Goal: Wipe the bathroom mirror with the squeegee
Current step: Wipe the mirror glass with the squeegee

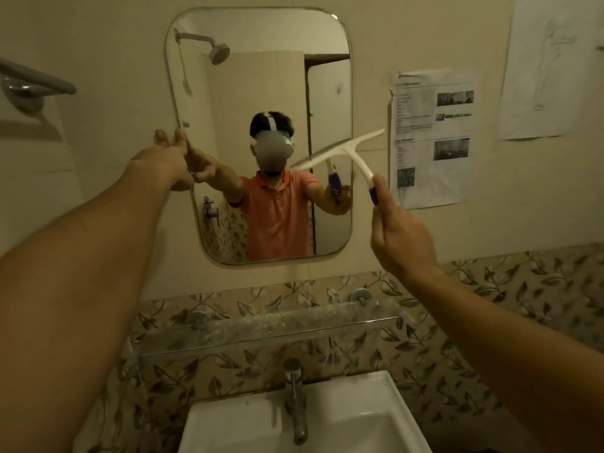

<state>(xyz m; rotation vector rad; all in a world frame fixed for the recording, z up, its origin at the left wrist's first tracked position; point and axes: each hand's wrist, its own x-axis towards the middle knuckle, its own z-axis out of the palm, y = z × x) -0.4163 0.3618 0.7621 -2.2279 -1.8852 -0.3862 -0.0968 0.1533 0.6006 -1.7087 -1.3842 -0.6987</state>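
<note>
A rounded rectangular mirror (261, 76) hangs on the wall above the sink. My left hand (170, 155) grips the mirror's left edge at mid height. My right hand (400, 233) holds a white squeegee (346, 150) by its blue-and-white handle, pinched between thumb and fingers. The squeegee's blade is tilted, its left end over the mirror's right side and its right end past the mirror's edge. I cannot tell whether the blade touches the glass. The mirror reflects a person in an orange shirt.
A glass shelf (268, 325) runs below the mirror, above a white sink (359, 416) with a metal tap (295, 400). Printed papers (431, 138) are stuck on the wall to the right. A grey towel bar (32, 80) juts out at the left.
</note>
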